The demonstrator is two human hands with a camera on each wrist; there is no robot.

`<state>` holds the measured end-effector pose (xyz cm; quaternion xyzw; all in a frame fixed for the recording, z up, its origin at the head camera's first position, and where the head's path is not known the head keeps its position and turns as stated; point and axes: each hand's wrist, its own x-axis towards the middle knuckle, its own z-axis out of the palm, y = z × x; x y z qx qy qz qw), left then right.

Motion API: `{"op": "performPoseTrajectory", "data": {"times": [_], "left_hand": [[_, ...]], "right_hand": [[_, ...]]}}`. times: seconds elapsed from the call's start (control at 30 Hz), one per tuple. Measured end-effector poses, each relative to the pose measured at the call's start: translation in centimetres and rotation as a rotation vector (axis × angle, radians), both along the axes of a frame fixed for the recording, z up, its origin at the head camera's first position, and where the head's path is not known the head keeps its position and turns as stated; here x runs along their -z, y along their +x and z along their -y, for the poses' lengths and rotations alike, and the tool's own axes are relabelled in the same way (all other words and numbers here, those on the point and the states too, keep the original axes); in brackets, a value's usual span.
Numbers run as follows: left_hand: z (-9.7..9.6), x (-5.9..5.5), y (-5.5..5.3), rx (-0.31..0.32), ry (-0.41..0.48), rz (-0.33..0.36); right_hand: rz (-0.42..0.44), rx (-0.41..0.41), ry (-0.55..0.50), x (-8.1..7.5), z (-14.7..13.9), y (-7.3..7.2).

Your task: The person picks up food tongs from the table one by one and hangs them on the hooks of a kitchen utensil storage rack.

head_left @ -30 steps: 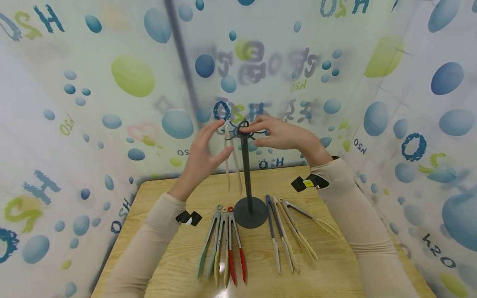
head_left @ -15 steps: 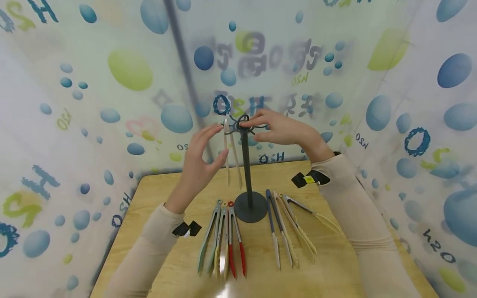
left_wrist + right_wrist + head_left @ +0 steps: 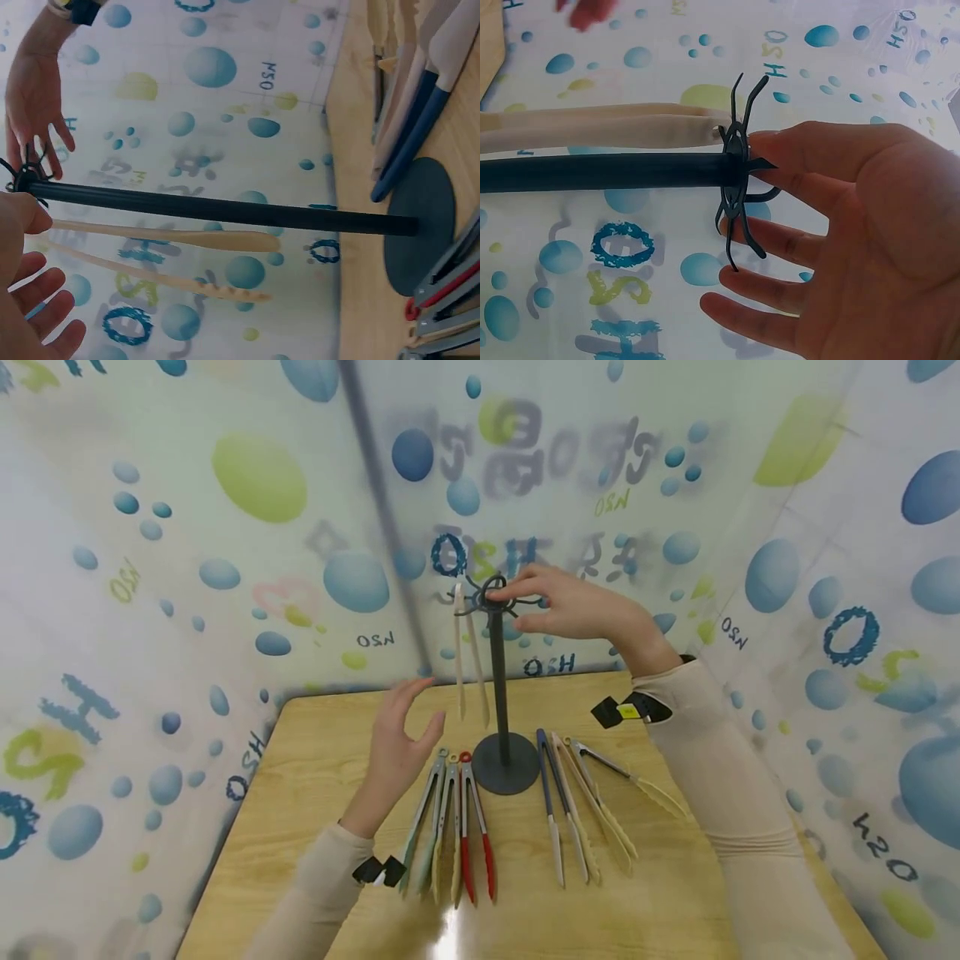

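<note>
At the top of a dark stand (image 3: 498, 685), my right hand (image 3: 573, 602) holds the loop above its hooks between thumb and index finger. In the right wrist view the other fingers (image 3: 765, 315) stretch out behind the hooks (image 3: 735, 172). Pale beige tongs (image 3: 460, 660) hang from a hook on the stand's left side, their arms pointing down. My left hand (image 3: 390, 752) is in the air, lower and to the left of these tongs, with thumb and fingers apart and nothing in it.
Left of the round base (image 3: 506, 764), green tongs (image 3: 420, 827), cream tongs (image 3: 454, 827) and red-tipped tongs (image 3: 489, 868) lie on the wooden table (image 3: 300, 768). To its right lie several more, including blue-handled tongs (image 3: 547, 785). A patterned curtain (image 3: 300, 568) surrounds the table.
My left hand has left the hanging tongs' upper end and moved down and to the left. The tongs stay on the hook. My right hand keeps its place at the stand's top.
</note>
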<state>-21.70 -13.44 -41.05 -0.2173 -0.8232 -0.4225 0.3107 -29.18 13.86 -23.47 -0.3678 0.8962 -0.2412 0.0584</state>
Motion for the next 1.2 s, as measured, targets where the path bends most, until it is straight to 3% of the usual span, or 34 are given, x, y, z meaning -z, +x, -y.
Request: {"op": "performPoseTrajectory", "data": {"times": [0.13,0.4,0.57,0.77,0.93,1.2], "left_hand": [[0.8,3.4,0.0,-0.052,-0.053,0.108],[2.4,9.2,0.1,-0.171,-0.214,0.418],[3.3,11.6,0.0,-0.211,-0.334,0.513],[3.9,13.6,0.3,-0.224,-0.419,0.666],[4.4,15.1,0.6,-0.215,-0.423,0.696],[4.6,16.3,0.9,-0.186,-0.386,0.658]], "right_hand": [[0.007,0.005,-0.009,-0.1,-0.1,0.0],[0.020,0.011,-0.004,-0.1,-0.2,-0.2],[0.031,0.023,-0.010,-0.3,-0.1,0.0],[0.024,0.023,0.000,-0.2,-0.1,-0.1],[-0.001,0.009,0.016,-0.2,0.0,0.1],[-0.011,0.010,0.025,-0.2,0.2,0.2]]}}
